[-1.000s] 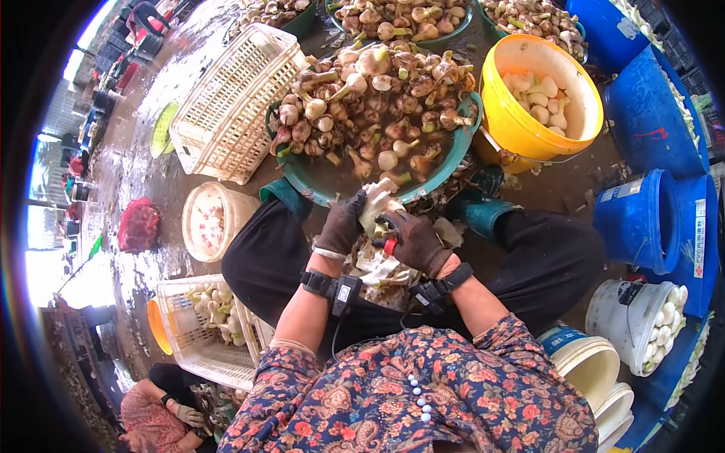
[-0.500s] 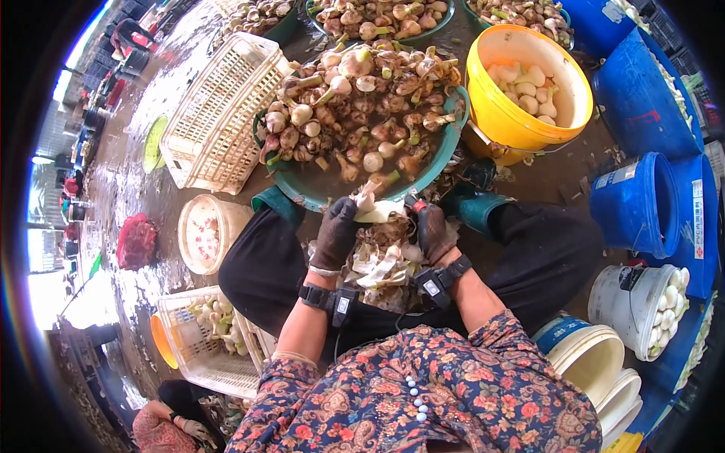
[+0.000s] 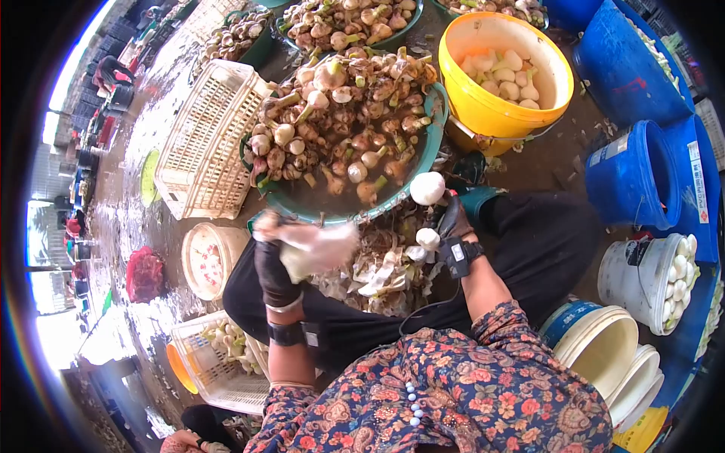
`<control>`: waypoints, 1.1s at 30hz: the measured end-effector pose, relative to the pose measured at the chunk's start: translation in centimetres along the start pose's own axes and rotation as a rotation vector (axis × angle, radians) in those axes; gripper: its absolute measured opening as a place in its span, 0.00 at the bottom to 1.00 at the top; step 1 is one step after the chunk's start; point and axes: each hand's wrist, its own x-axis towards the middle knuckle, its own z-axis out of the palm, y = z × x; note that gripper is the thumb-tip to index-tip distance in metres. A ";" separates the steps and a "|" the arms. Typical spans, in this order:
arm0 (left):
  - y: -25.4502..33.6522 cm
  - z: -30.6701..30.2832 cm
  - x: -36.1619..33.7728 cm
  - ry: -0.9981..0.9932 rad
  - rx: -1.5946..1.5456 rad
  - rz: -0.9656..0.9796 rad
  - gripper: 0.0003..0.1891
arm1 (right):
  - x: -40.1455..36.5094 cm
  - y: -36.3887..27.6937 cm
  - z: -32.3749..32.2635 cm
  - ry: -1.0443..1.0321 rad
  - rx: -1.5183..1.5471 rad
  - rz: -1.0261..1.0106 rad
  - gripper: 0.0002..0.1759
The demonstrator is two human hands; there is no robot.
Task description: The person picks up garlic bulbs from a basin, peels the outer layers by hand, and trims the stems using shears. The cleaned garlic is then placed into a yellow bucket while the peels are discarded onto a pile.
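My left hand (image 3: 270, 266), in a dark glove, is raised over my left knee and closed on a blurred clump of pale peelings (image 3: 321, 245). My right hand (image 3: 455, 220), also gloved, reaches forward to the right, and a round, white peeled bulb (image 3: 427, 187) sits at its fingertips. A heap of peelings (image 3: 381, 270) lies in my lap between the hands. Just ahead stands a green basin (image 3: 432, 143) piled with unpeeled bulbs (image 3: 340, 113).
A yellow bucket (image 3: 462, 102) with peeled bulbs stands ahead on the right. Blue barrels (image 3: 630, 181) and white buckets (image 3: 630, 283) line the right side. White crates (image 3: 200, 143) and a small white tub (image 3: 205, 260) are on the left. Another person's hand (image 3: 185, 442) shows at bottom left.
My hands have parted: the left swung left with the peelings, and the right moved forward and right with the now peeled bulb. The view shifted slightly.
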 end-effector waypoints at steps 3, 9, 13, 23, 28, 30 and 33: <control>0.9 0.9 1.2 -0.289 0.594 -0.164 0.19 | -1.9 -0.8 1.3 -0.048 -0.407 -0.314 0.23; -9.2 -1.6 6.9 -0.836 1.277 -0.207 0.30 | -2.9 -5.2 4.5 -0.075 -0.627 -0.179 0.14; -13.5 -1.8 14.3 -0.247 1.377 0.138 0.30 | -3.6 -9.5 4.7 -0.352 0.533 -0.123 0.22; -17.4 0.5 18.1 -0.215 1.359 -0.246 0.31 | 1.6 -0.5 3.7 0.130 -0.656 -0.052 0.28; -11.8 1.4 12.4 -0.432 0.611 -0.232 0.22 | 0.4 0.9 6.9 0.126 -0.647 -0.578 0.21; -10.9 2.0 9.3 -0.452 0.695 -0.181 0.25 | -0.4 1.0 7.1 0.103 -0.686 -0.547 0.20; -9.2 3.5 6.2 -0.449 0.763 -0.067 0.28 | -1.5 0.8 7.5 0.026 -0.686 -0.503 0.18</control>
